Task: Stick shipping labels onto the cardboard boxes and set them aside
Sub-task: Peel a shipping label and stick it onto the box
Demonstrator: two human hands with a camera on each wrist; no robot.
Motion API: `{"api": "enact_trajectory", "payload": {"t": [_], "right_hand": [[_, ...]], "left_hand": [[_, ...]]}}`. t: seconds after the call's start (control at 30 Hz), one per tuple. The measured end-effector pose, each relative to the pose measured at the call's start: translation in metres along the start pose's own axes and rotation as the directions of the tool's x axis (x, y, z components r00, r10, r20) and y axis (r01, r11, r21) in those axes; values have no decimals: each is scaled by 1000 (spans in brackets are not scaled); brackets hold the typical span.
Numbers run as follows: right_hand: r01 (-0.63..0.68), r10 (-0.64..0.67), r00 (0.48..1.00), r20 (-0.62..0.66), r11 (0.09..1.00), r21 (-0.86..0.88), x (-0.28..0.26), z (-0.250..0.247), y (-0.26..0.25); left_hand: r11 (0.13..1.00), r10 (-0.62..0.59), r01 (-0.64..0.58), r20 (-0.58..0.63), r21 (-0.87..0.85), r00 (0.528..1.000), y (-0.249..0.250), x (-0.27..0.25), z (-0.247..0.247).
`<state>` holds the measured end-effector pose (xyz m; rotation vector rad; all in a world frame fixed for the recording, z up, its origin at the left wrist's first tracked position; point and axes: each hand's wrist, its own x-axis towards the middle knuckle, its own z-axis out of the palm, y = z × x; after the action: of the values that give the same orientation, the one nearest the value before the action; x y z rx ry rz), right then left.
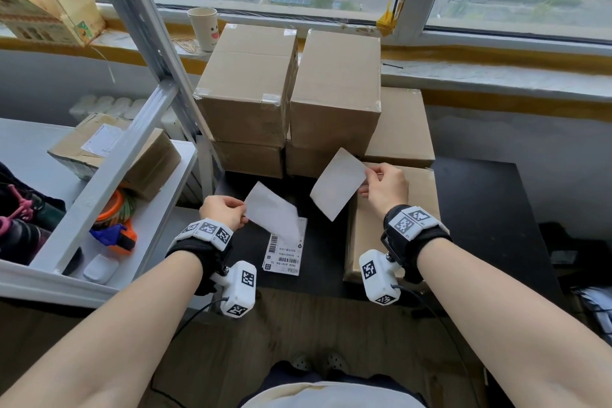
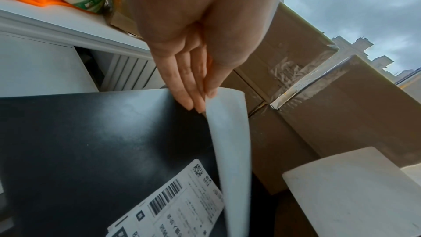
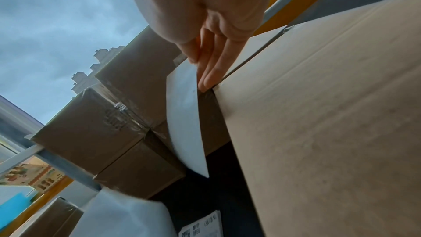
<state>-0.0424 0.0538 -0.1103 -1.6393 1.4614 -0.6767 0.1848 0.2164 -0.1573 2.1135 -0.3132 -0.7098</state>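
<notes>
My left hand (image 1: 243,209) pinches the corner of a blank white sheet (image 1: 275,212) over the black table; the pinch (image 2: 200,96) and sheet (image 2: 230,141) show in the left wrist view. My right hand (image 1: 366,179) pinches a second blank white sheet (image 1: 337,184), apart from the first, above the left edge of a flat cardboard box (image 1: 390,225). The right wrist view shows that hand (image 3: 198,71), its sheet (image 3: 184,114) and the box (image 3: 318,114). I cannot tell which sheet is label and which backing. Printed shipping labels (image 1: 284,252) lie on the table beneath the left sheet.
Taped cardboard boxes (image 1: 288,93) are stacked at the back of the black table (image 1: 480,209). A white shelf (image 1: 159,209) on the left holds an orange tape dispenser (image 1: 116,228) and a labelled box (image 1: 109,149). A paper cup (image 1: 203,28) stands on the windowsill.
</notes>
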Motion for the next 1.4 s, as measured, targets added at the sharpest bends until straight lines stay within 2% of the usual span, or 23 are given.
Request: {"api": "enact_trajectory", "payload": {"t": [0.07, 0.17, 0.33, 0.47, 0.6, 0.8, 0.97, 1.13, 1.27, 1.4], "right_hand": [[4, -4, 1000, -14, 1000, 11, 1, -5, -1], [19, -19, 1000, 4, 999, 30, 1, -6, -2], [-3, -4, 997, 79, 996, 87, -5, 4, -1], [-17, 6, 991, 135, 997, 78, -9, 10, 0], [-44, 30, 989, 143, 995, 93, -8, 15, 7], [-96, 83, 986, 141, 992, 86, -9, 18, 14], [-91, 78, 987, 139, 992, 89, -19, 21, 11], [-26, 8, 987, 159, 994, 108, -36, 24, -4], [35, -60, 984, 169, 989, 147, -47, 21, -19], [78, -104, 980, 170, 985, 152, -55, 12, -32]], "left_hand": [[1000, 10, -10, 24, 6, 1000, -3, -1, -1], [1000, 2, -3, 133, 7, 991, -6, -2, 1], [995, -64, 90, 384, -50, 921, -5, -5, 16], [997, -71, 77, 418, 2, 906, -13, 5, 35], [997, -72, 57, 378, 52, 923, -20, 23, 56], [978, 14, -84, 341, 191, 940, -26, 43, 62], [935, 114, -217, 344, 279, 932, -5, 22, 51], [877, 300, -416, 404, 241, 864, 32, -16, 44], [863, 369, -479, 448, 159, 814, 64, -45, 43], [798, 454, -574, 442, 184, 773, 83, -68, 37]]}}
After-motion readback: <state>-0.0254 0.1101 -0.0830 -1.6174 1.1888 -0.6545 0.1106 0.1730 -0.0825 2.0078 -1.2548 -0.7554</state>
